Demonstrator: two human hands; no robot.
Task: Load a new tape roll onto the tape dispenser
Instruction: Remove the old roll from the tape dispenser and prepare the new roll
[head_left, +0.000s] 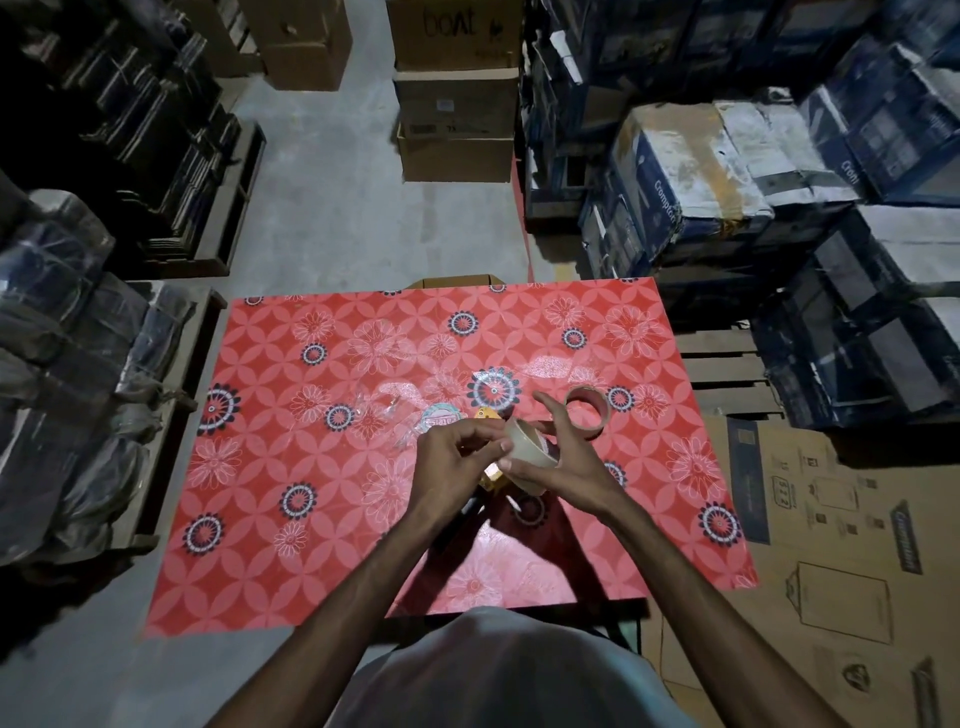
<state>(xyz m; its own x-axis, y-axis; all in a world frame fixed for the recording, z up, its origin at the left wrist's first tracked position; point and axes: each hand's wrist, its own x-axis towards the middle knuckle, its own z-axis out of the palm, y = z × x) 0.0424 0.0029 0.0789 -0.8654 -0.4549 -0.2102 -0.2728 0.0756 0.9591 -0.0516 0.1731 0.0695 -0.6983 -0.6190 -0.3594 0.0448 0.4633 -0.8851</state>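
Both hands meet over the red floral tabletop (291, 519). Between them sits a tan tape roll (527, 453): the left hand (451, 467) pinches its near edge, the right hand (566, 462) cradles it with fingers spread. Beneath them, the yellow tape dispenser (491, 475) lies mostly hidden. A second tape roll (587, 410) rests just beyond the right hand.

Red table (322, 545) with pale petal lattice, dark-blue-and-white flower medallions. Beige tape roll (525, 448). Yellow dispenser (491, 475). Brown cardboard boxes (457, 93).
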